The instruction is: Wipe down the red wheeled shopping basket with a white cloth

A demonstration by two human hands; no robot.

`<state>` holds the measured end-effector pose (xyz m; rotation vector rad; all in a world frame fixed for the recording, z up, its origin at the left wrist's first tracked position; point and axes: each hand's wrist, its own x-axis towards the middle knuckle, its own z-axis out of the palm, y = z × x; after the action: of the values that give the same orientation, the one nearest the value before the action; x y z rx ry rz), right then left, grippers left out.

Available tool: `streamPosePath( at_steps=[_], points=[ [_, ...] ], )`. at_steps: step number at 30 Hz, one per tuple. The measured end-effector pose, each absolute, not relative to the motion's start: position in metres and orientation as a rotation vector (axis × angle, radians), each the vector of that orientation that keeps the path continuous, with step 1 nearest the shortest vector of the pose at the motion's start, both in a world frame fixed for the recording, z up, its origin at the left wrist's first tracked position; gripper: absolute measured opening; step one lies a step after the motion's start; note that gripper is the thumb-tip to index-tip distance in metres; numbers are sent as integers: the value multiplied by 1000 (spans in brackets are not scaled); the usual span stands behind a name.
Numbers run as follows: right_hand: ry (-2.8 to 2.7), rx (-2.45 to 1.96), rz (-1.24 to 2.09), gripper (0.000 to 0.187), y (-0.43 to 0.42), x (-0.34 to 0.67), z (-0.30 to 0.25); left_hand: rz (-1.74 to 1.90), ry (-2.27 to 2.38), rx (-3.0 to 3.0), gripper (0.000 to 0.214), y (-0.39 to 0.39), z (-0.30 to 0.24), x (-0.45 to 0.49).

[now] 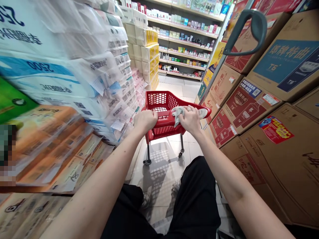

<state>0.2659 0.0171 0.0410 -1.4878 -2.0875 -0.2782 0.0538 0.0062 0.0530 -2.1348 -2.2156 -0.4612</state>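
In a narrow shop aisle, the person is standing behind a wheeled red basket (163, 99), which is sitting at 12 o'clock from both hands with its long axis running straight away from the body. The left hand (146, 120) is closing in a fist around the near rim at about 11 o'clock. The right hand (190, 119), equally near at 1 o'clock, is curling its fingers over a pale patterned cloth (177, 113) and pressing it onto the same rim. A grey handle (249, 31) is rising at 2 o'clock. Cardboard boxes (286, 63) at 3 o'clock are showing "T6" and "郎牌特曲" on a blue label. Wrapped tissue packs (99, 76) are stacked at 9 o'clock, their print too blurred to read. Stocked shelves (184, 36) are standing beyond.
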Motion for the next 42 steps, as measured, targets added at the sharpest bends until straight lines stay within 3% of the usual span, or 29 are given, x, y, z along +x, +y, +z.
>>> streamPosePath(
  at_steps=[9, 15, 23, 28, 36, 39, 42],
  points=[
    [-2340, -1194, -250, 36, 11, 244, 52, -418, -2145, -2207, 63, 13, 50, 40],
    [-2136, -1490, -242, 35, 31, 284, 47, -481, -2161, -2224, 59, 12, 49, 43],
    [-2264, -1311, -340, 33, 12, 221, 49, -798, -2017, -2211, 42, 7, 51, 59],
    [-2423, -1232, -344, 43, 4, 196, 54, -1210, -2037, -2216, 51, 1, 52, 55],
    [-2487, -1054, -362, 43, -2, 228, 52, -1693, -2006, -2444, 65, -12, 42, 55],
    [-2508, -1031, -358, 42, 1, 248, 52, -1691, -1971, -2532, 66, -10, 33, 56],
    [-2524, -1053, -366, 39, 7, 267, 52, -1457, -1858, -2662, 61, -3, 25, 57]
  ],
)
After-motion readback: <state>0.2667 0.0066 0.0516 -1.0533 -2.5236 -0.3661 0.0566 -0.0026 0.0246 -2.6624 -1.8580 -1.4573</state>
